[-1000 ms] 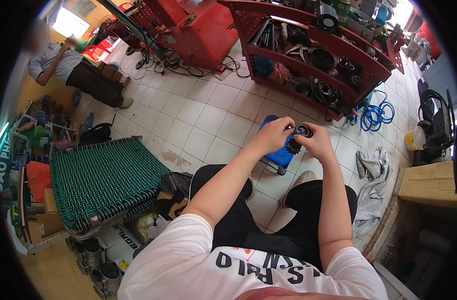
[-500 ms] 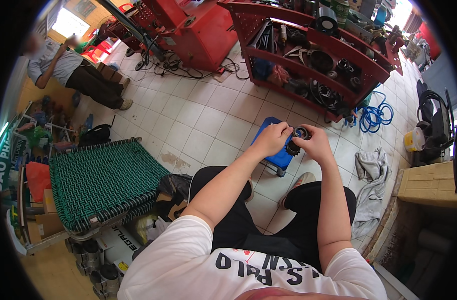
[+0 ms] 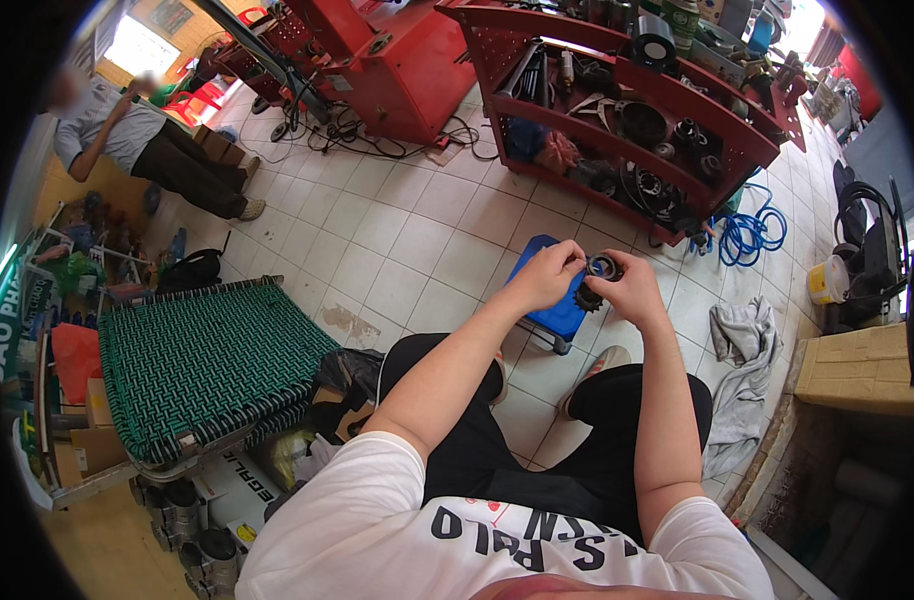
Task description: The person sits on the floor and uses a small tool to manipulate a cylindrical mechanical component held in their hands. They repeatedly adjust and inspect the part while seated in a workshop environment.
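Holding a metal ring [image 3: 604, 266] between both hands, by the right edge of the blue stool [image 3: 559, 322], as seen from above. Pinching the left side of the ring with the thumb and fingertips of the left hand [image 3: 549, 277]. Gripping the right side with the bent fingers and thumb of the right hand [image 3: 631, 288]. Keeping a dark gear [image 3: 588, 297] with bumpy teeth just below the ring, also by the stool's right edge. Cannot tell one joined piece from two.

Sitting on the near side of the stool, in a white shirt [image 3: 377, 530] and black pants [image 3: 657, 410], with knees bent. Facing a red cart [image 3: 645, 82] full of tools and parts, past the stool and a bit to the right. Seeing a blue hose [image 3: 762, 228] in loops and a gray cloth [image 3: 745, 345] to the right of the stool. Seeing a green woven cot [image 3: 207, 365] to the left of the stool, and a standing person [image 3: 127, 130] far past the stool's left side.
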Tool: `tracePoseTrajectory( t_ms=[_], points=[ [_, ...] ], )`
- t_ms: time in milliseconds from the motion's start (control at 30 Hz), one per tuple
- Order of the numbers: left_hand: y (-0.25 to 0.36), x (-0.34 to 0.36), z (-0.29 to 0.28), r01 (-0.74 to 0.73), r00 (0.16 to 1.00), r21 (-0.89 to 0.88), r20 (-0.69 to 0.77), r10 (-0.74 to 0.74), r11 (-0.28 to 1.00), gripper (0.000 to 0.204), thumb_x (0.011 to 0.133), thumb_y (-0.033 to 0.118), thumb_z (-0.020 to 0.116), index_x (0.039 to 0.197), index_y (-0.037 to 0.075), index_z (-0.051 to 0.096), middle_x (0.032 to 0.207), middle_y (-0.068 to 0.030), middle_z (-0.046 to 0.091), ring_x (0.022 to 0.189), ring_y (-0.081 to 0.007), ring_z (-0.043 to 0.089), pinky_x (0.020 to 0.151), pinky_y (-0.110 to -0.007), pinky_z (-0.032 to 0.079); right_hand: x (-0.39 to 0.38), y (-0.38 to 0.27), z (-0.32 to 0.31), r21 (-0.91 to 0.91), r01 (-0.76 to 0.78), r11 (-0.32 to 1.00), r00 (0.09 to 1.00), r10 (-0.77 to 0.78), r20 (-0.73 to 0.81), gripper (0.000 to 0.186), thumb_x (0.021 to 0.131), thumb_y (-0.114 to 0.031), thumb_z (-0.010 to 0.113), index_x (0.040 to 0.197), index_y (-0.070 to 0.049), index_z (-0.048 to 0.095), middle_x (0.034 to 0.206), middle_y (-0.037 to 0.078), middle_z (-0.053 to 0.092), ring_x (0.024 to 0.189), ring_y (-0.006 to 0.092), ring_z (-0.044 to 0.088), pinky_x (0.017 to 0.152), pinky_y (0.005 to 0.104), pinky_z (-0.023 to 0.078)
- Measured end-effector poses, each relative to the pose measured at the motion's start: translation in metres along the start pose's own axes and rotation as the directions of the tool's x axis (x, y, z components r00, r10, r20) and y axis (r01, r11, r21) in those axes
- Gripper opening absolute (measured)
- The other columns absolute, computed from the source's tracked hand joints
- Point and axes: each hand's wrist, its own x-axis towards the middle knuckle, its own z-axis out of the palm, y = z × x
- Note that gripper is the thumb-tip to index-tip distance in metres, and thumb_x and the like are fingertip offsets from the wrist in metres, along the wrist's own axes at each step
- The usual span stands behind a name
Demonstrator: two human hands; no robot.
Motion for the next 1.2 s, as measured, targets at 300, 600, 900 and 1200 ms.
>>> tracePoseTrajectory(
  t_ms=[300,600,900,1200],
  points=[
    [-0.003,0.004,-0.005,0.234,0.971,-0.066,0.072,-0.229,0.970,0.023,0.102,0.023,0.060,0.099,0.001,0.065,0.076,-0.0035,0.064,0.067,-0.0109,0.058,0.063,-0.029,0.048,0.000,0.004,0.000,0.004,-0.022,1.000,0.999,0.022,-0.023,0.058,0.072,-0.024,0.080,0.118,0.009,0.067,0.095,0.015,0.074,0.086,0.0192,0.070,0.079,0.0318,0.055],
    [0.012,0.002,-0.003,0.097,0.995,-0.101,-0.004,-0.098,0.990,0.021,0.101,0.021,0.063,0.101,0.001,0.069,0.077,-0.0038,0.066,0.069,-0.0099,0.059,0.063,-0.028,0.048,0.001,0.007,-0.001,0.002,-0.004,1.000,0.999,0.004,-0.040,0.056,0.072,-0.025,0.080,0.115,0.009,0.068,0.096,0.016,0.075,0.087,0.0205,0.071,0.080,0.0324,0.055],
    [0.003,0.005,-0.009,0.273,0.956,-0.054,0.128,-0.265,0.960,0.020,0.099,0.020,0.064,0.105,0.000,0.068,0.084,-0.0051,0.069,0.073,-0.0111,0.062,0.068,-0.028,0.051,0.001,0.004,0.001,0.015,-0.009,1.000,1.000,0.009,-0.015,0.053,0.072,-0.024,0.079,0.113,0.007,0.069,0.093,0.014,0.074,0.085,0.0192,0.069,0.079,0.0324,0.055],
    [-0.003,0.005,-0.002,0.241,0.970,-0.214,0.023,-0.242,0.947,0.021,0.101,0.021,0.063,0.100,0.000,0.068,0.082,-0.0031,0.067,0.071,-0.0098,0.061,0.068,-0.027,0.052,0.001,0.002,0.001,0.014,0.011,1.000,0.999,-0.011,-0.035,0.051,0.072,-0.023,0.079,0.112,0.007,0.069,0.092,0.014,0.074,0.083,0.0190,0.069,0.078,0.0321,0.055]
  ],
)
